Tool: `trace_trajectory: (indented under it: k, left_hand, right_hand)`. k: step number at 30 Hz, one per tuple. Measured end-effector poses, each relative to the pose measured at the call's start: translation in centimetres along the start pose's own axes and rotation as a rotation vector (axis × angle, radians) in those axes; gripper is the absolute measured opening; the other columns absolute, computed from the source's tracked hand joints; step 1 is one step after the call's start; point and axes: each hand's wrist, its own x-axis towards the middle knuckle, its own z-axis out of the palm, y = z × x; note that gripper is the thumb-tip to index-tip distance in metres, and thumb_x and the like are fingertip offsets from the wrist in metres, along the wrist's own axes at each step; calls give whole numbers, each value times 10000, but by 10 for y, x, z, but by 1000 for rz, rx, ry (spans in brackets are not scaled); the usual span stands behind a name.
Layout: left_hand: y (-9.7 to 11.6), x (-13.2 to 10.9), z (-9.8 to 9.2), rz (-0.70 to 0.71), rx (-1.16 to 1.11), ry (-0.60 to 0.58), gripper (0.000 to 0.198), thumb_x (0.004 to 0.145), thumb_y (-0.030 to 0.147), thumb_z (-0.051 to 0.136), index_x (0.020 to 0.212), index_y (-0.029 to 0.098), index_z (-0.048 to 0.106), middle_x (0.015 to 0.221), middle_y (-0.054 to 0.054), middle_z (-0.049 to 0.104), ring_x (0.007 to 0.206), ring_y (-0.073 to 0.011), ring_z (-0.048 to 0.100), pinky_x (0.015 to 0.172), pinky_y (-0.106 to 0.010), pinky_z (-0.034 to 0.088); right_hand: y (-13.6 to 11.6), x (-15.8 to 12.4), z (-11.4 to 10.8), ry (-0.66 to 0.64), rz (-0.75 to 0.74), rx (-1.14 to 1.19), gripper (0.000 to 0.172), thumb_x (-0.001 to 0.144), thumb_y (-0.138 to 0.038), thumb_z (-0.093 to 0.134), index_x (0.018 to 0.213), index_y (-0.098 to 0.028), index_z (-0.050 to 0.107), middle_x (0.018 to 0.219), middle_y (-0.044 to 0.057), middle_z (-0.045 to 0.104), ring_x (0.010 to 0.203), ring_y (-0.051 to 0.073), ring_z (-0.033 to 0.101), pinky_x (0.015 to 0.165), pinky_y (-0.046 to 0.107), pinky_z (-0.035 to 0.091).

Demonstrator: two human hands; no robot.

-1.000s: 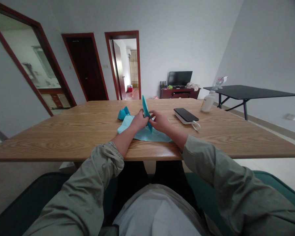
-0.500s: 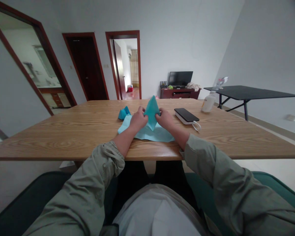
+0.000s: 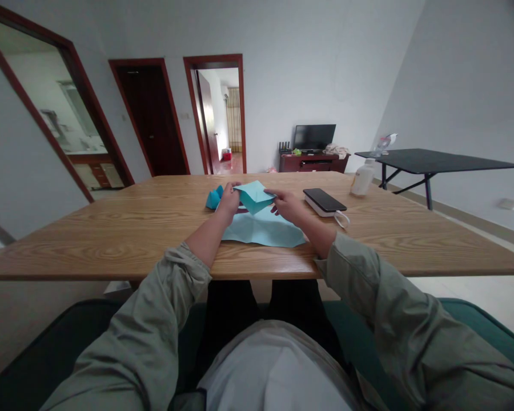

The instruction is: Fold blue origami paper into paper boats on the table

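Observation:
A folded piece of turquoise paper (image 3: pixel 256 198) is held in the air above the table, its upper face tilted toward me. My left hand (image 3: pixel 230 201) grips its left corner between thumb and fingers. At the opposite corner, my right hand (image 3: pixel 286 204) pinches the paper, with its lower fingers curled loosely beneath. Under both hands lies a pale blue sheet (image 3: pixel 263 229), wrinkled along its near edge. Just beyond my left hand sits a darker blue folded paper piece (image 3: pixel 215 197), partly hidden by that hand.
On the wooden table (image 3: pixel 124 228), a black phone (image 3: pixel 324 200) rests on a white block (image 3: pixel 319 209) with a looped white cord. A translucent bottle (image 3: pixel 363 178) stands near the right far edge. Behind it is a black folding table (image 3: pixel 437 161).
The folded paper has tipped from standing upright, point up, to lying nearly flat between my hands. My left hand has shifted left and slightly farther away, uncovering more of the pale sheet.

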Motion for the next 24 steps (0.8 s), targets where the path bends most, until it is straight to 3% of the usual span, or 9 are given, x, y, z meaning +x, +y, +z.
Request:
trace_trajectory:
  k: [4,8,15,17,20,24]
  left_hand:
    - [2,-6,2,-177,-130,-168,417,883,575,399,1124,265,539,1018,-84,661,699,-200,674,668,-406,576]
    - [8,-14,-1,-228,-222,-335,503,869,599,355,1043,199,606,975,-124,676,764,-261,694,700,-436,568]
    - [20,-25,-5,-133,-158,-313,751,772,807,321,1251,260,507,948,-87,679,805,-260,687,693,-437,578]
    - [19,-25,-4,-139,-151,-318,692,774,751,435,1240,244,513,914,-82,674,772,-245,681,677,-418,580]
    - [13,-20,-1,-130,-188,-296,548,744,465,643,1235,260,508,821,-26,647,677,-192,654,645,-385,582]
    - [3,-10,-1,-71,-166,-213,522,681,272,671,1184,266,535,801,-4,641,639,-150,623,620,-343,571]
  right_hand:
    - [-2,0,1,32,14,2,506,827,-93,396,1252,-151,664,757,35,659,535,93,592,459,181,468]
    - [-3,-1,0,63,12,32,501,814,-97,404,1236,-147,669,779,41,675,542,99,591,465,191,474]
    - [-3,1,-1,83,4,48,460,812,-125,415,1179,-148,691,790,49,679,578,103,591,478,181,467]
    - [-3,1,0,64,10,69,466,808,-120,407,1183,-151,682,802,50,680,584,103,596,486,183,474]
    - [-6,-1,-1,43,21,120,455,817,-127,387,1174,-145,669,885,69,681,600,108,616,490,197,490]
    - [-11,-3,-4,14,49,254,405,877,-189,339,1136,-153,648,993,91,663,661,131,672,531,229,534]
